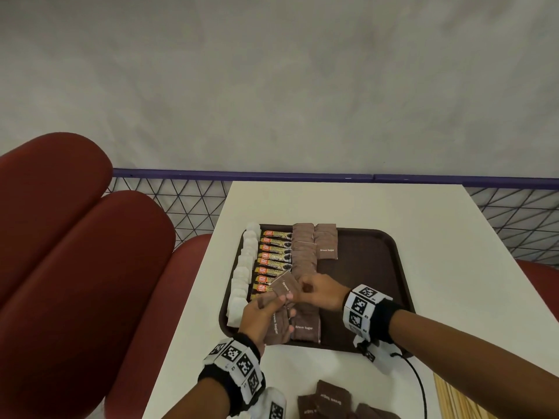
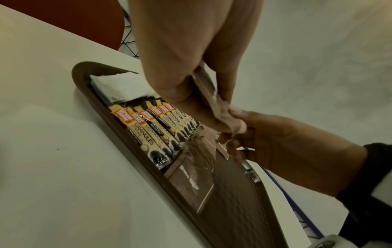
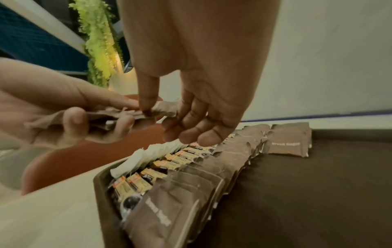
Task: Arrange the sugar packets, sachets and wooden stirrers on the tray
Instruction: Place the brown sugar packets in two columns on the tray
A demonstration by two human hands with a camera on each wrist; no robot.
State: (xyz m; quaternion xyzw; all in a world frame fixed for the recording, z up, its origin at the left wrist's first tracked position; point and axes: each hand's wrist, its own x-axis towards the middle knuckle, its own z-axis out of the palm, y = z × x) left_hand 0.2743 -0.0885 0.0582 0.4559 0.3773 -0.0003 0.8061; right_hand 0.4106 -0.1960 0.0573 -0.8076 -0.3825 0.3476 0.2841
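Observation:
A brown tray [image 1: 375,267] lies on the white table. Along its left side run a column of white sachets [image 1: 243,270], a column of coffee granule sticks [image 1: 273,258] and rows of brown sugar packets [image 1: 304,255]. My left hand [image 1: 272,303] hovers over the tray's near left corner and grips a small stack of brown sugar packets [image 1: 275,326]. My right hand [image 1: 302,287] meets it from the right. Its thumb and forefinger pinch the top packet [image 1: 284,287] of that stack, seen crumpled between both hands [image 3: 165,108]. The right hand's other fingers [image 3: 191,132] hang loosely curled.
Loose brown sugar packets [image 1: 329,400] lie on the table's near edge. Wooden stirrers [image 1: 453,400] lie at the bottom right, beside a black cable [image 1: 420,385]. A red padded seat [image 1: 60,252] stands to the left. A mesh railing [image 1: 187,201] runs behind the table.

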